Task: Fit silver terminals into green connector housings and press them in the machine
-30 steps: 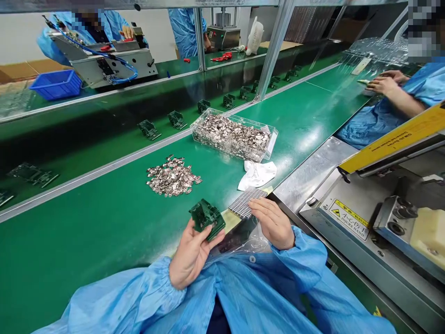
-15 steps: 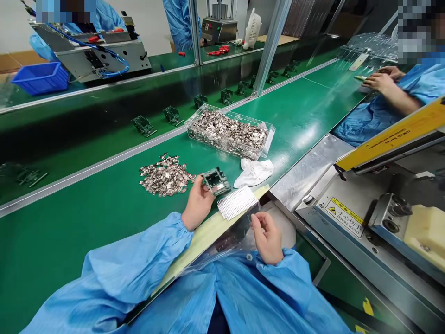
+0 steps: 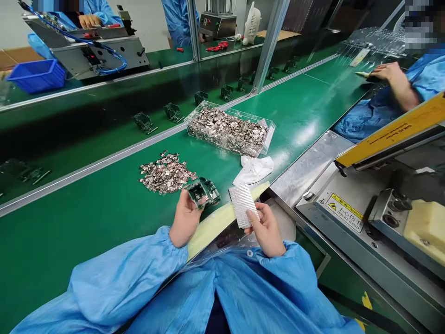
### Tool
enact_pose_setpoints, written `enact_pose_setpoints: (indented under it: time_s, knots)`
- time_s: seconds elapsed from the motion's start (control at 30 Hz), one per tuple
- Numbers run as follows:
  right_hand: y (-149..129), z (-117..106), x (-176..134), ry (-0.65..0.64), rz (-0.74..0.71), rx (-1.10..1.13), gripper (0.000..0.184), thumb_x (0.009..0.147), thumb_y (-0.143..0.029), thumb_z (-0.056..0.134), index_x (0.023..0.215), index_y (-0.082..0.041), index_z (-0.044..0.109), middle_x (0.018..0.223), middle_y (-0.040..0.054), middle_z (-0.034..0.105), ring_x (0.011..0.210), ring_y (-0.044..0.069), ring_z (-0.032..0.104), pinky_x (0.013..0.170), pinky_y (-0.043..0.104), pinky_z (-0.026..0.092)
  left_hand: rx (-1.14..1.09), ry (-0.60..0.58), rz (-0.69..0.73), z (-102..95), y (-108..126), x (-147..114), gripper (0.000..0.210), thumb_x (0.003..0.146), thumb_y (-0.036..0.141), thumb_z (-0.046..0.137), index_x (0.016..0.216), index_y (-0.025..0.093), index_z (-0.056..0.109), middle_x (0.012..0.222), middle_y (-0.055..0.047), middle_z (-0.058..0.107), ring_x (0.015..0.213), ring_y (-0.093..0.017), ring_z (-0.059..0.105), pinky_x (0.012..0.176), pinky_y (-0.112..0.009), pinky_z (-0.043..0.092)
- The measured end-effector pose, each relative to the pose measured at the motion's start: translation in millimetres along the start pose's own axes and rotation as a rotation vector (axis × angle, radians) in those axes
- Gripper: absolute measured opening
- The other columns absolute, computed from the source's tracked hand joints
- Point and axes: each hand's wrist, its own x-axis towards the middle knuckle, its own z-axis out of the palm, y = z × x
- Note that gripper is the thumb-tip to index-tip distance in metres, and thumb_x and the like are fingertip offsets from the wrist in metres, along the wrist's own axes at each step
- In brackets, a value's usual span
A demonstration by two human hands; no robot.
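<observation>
Head view: hands (image 3: pixel 185 220) hold green part (image 3: pixel 207 194) left, silver sheet (image 3: pixel 242 202) right.

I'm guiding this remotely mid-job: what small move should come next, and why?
Perhaps bring the flat silver-grey rectangular gridded sheet nearer the boxy dark-green hollow assembly: the right hand grips the sheet, the left hand holds the assembly, and a gap separates the two.

Left hand (image 3: pixel 184 218): fingertips partly hidden behind the green assembly (image 3: pixel 204 192).
Right hand (image 3: pixel 267 232): fingertips partly concealed behind the silvery sheet (image 3: pixel 241 202).
Clear box (image 3: pixel 267 139), green belt (image 3: pixel 69 232)'s far edge: metal pieces (image 3: pixel 227 127) too small to make out singly.
Co-worker (image 3: pixel 429 76), belt's near edge: head pixelated, cut off by the frame.
</observation>
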Motion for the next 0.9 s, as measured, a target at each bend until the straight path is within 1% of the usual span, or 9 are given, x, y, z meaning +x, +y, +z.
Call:
enact_pose_setpoints:
  time_s: [0.1,0.2,0.27,0.43,0.5,0.6,0.73,0.8,0.9]
  knots:
    - [-3.6,-3.5,7.1,-0.022,-0.059,-0.113,0.045,0.083,-0.055,0.063,0.105,-0.022,0.044,0.075,-0.0014,0.066,0.046,0.014,0.06,0.044,0.027,0.052,-0.071,-0.062,-0.105,8.8,-2.9,-9.3,0.04,0.069,0.031,0.081,0.1,0.024,0.057,0.099,0.0,0.066,0.092,-0.018,0.065,0.089,-0.035,0.053]
    - [-6.8,-2.8,12.6,-0.073,-0.106,-0.248,0.038,0.086,-0.053,0.06,0.106,-0.023,0.046,0.074,-0.0007,0.067,0.047,0.017,0.062,0.044,0.028,0.052,-0.119,-0.195,-0.248,23.5,-3.1,-30.9,0.044,0.069,0.036,0.081,0.101,0.02,0.055,0.092,-0.002,0.067,0.087,-0.019,0.067,0.082,-0.035,0.057]
    - [-7.7,-1.6,14.2,-0.108,-0.116,-0.279,0.036,0.087,-0.05,0.059,0.108,-0.023,0.049,0.076,0.0004,0.068,0.047,0.017,0.062,0.044,0.029,0.052,-0.15,-0.21,-0.303,26.5,1.0,-39.5,0.046,0.068,0.037,0.082,0.102,0.02,0.055,0.091,-0.002,0.067,0.086,-0.019,0.067,0.077,-0.033,0.058]
    - [-6.0,4.7,8.7,-0.219,-0.17,-0.286,0.034,0.089,-0.043,0.057,0.115,-0.022,0.054,0.072,-0.0008,0.066,0.046,0.014,0.058,0.044,0.026,0.049,-0.074,-0.015,-0.102,10.0,13.5,-23.6,0.044,0.066,0.038,0.083,0.097,0.023,0.056,0.098,0.0,0.065,0.09,-0.016,0.064,0.085,-0.032,0.055]
    - [-3.8,9.4,3.4,-0.266,-0.171,-0.276,0.034,0.088,-0.043,0.059,0.114,-0.021,0.058,0.071,-0.001,0.064,0.046,0.014,0.057,0.044,0.025,0.049,-0.008,-0.005,-0.039,7.6,11.7,-12.0,0.043,0.068,0.039,0.082,0.098,0.024,0.055,0.102,-0.001,0.064,0.096,-0.017,0.063,0.087,-0.033,0.054]
    - [3.9,15.2,-6.3,-0.23,-0.102,-0.105,0.036,0.085,-0.047,0.064,0.109,-0.022,0.057,0.069,-0.0024,0.061,0.048,0.013,0.058,0.045,0.025,0.05,0.099,-0.066,0.051,15.8,2.0,0.5,0.04,0.074,0.042,0.076,0.101,0.023,0.054,0.099,-0.003,0.062,0.091,-0.016,0.061,0.081,-0.029,0.054]
    - [17.7,12.8,-16.3,-0.089,0.075,0.189,0.042,0.08,-0.06,0.064,0.086,-0.02,0.054,0.065,-0.0018,0.06,0.05,0.013,0.059,0.046,0.024,0.049,0.181,-0.176,0.136,30.3,-7.3,9.8,0.04,0.079,0.044,0.07,0.106,0.021,0.051,0.087,-0.002,0.059,0.077,-0.013,0.058,0.072,-0.026,0.053]
    - [20.2,8.9,-17.2,-0.143,0.135,0.2,0.047,0.08,-0.065,0.06,0.081,-0.019,0.057,0.063,0.0006,0.061,0.051,0.014,0.058,0.048,0.025,0.049,0.204,-0.211,0.172,33.3,-7.6,14.0,0.039,0.081,0.045,0.068,0.106,0.021,0.051,0.087,-0.002,0.059,0.077,-0.014,0.058,0.072,-0.026,0.052]
    - [18.8,5.2,-12.9,-0.292,0.062,0.07,0.044,0.081,-0.061,0.062,0.08,-0.017,0.063,0.059,0.0009,0.062,0.053,0.014,0.058,0.056,0.027,0.05,0.236,-0.264,0.197,34.1,-6.6,20.8,0.037,0.083,0.044,0.065,0.107,0.02,0.05,0.09,-0.003,0.059,0.079,-0.014,0.058,0.074,-0.026,0.051]
